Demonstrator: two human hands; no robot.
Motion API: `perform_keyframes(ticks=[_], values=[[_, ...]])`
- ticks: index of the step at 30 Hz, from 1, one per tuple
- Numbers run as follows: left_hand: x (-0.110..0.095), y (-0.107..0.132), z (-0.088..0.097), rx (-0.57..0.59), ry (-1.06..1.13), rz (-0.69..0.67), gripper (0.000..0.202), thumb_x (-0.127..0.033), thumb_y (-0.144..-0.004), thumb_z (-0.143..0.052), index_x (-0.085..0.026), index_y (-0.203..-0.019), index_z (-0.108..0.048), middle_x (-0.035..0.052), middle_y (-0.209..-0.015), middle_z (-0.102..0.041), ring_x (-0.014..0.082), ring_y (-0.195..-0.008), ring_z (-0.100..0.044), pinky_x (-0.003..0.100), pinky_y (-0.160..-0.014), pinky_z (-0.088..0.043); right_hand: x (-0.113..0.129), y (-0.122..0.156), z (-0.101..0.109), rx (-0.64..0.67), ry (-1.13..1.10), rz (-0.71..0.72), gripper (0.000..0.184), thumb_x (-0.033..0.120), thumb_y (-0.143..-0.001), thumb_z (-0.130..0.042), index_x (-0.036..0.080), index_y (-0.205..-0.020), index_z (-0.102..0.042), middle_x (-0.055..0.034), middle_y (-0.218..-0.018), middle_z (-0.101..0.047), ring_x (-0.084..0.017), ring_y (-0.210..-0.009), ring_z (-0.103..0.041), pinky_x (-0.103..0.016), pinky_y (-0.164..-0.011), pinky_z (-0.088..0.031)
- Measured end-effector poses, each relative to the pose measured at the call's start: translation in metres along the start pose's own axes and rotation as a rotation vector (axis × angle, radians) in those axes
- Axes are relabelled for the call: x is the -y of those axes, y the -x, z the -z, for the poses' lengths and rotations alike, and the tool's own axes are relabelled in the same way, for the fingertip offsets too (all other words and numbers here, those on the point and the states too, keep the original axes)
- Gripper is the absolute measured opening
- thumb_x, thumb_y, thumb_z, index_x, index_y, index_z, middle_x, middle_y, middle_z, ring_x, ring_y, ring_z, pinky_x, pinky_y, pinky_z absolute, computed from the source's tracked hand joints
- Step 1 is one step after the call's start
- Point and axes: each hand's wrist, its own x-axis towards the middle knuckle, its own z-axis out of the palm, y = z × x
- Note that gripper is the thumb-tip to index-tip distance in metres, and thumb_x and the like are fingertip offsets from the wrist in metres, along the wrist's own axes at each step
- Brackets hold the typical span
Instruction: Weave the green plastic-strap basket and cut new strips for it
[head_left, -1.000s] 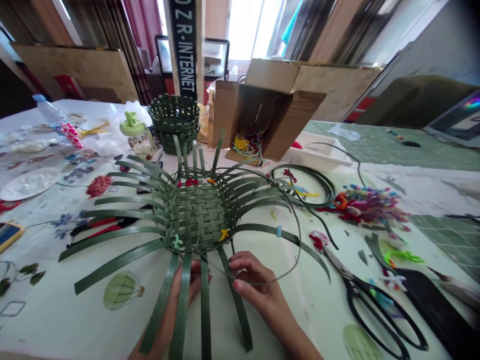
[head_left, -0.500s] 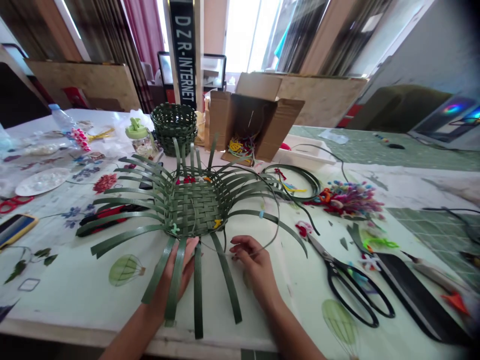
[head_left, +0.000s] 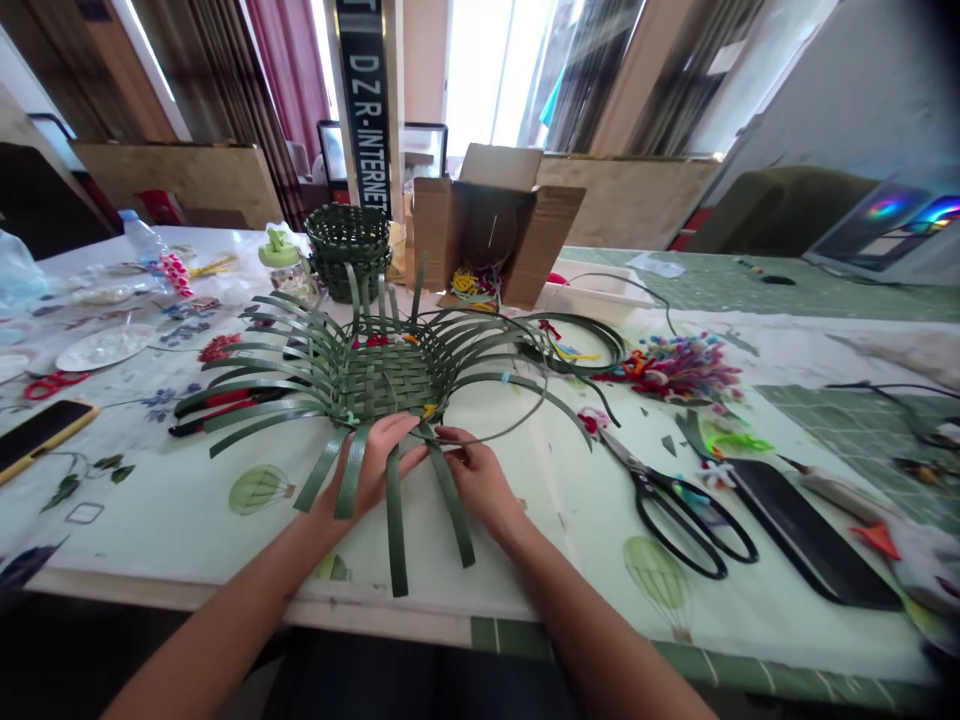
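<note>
One half-woven, dark-green flat-strip basket (head_left: pixel 382 375) sits on the pale-green, cloth-covered bench (head_left: pixel 180 540); left hand (head_left: pixel 377 462) half-curled among its near strips (head_left: pixel 396 545), right hand (head_left: pixel 480 485) bent beside them, grips impossible to tell; that thin green loop (head_left: pixel 545 390) could spring free if pinched too lightly.

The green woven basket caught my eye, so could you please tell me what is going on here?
A person's left hand and right hand are at the near edge of the green woven basket, whose loose strips splay outward. Black-handled scissors lie to the right, and a second basket stands behind.
</note>
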Motion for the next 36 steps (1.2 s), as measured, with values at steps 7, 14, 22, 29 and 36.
perform_keyframes(ticks=[7,14,22,29,36], values=[[-0.031,-0.041,0.051,0.032,0.179,0.018,0.034,-0.035,-0.09,-0.042,-0.017,-0.069,-0.062,-0.0001,-0.062,-0.062,0.0123,-0.06,-0.058,0.022,-0.057,-0.042,0.031,-0.016,0.014,0.039,-0.02,0.21,0.027,0.015,-0.076,-0.05,0.018,-0.098,-0.065,-0.0065,-0.092,-0.068,-0.017,-0.08,-0.062,-0.031,-0.07,-0.051],[-0.036,-0.111,0.101,0.014,0.142,0.02,0.043,-0.048,-0.084,-0.048,-0.013,-0.066,-0.066,-0.0007,-0.049,-0.054,0.0099,-0.045,-0.046,0.022,-0.047,-0.033,0.051,-0.065,0.023,-0.036,-0.129,0.383,0.026,0.03,-0.079,-0.057,0.019,-0.102,-0.062,-0.002,-0.076,-0.064,-0.013,-0.066,-0.061,-0.024,-0.055,-0.05],[-0.032,-0.148,0.116,0.116,0.169,0.204,0.043,-0.055,-0.075,-0.056,-0.015,-0.064,-0.067,0.0025,-0.049,-0.057,0.0082,-0.033,-0.043,0.021,-0.038,-0.031,0.046,-0.088,0.021,-0.02,-0.247,0.428,0.034,0.039,-0.08,-0.058,0.019,-0.107,-0.063,-0.0006,-0.074,-0.062,-0.011,-0.06,-0.059,-0.023,-0.05,-0.047],[-0.034,-0.15,0.123,0.161,0.178,0.249,0.047,-0.06,-0.074,-0.055,-0.015,-0.062,-0.066,0.0031,-0.051,-0.058,0.0083,-0.033,-0.044,0.02,-0.035,-0.028,0.06,-0.095,0.022,0.01,-0.331,0.399,0.03,0.04,-0.078,-0.061,0.018,-0.096,-0.066,0.002,-0.067,-0.058,-0.008,-0.056,-0.054,-0.02,-0.048,-0.044],[-0.035,-0.138,0.116,0.069,0.209,0.228,0.044,-0.056,-0.076,-0.054,-0.016,-0.058,-0.063,0.0019,-0.046,-0.055,0.0086,-0.031,-0.041,0.022,-0.035,-0.028,0.064,-0.097,0.03,0.047,-0.397,0.328,0.032,0.043,-0.073,-0.066,0.017,-0.093,-0.066,0.0028,-0.064,-0.056,-0.008,-0.055,-0.053,-0.02,-0.048,-0.043]])
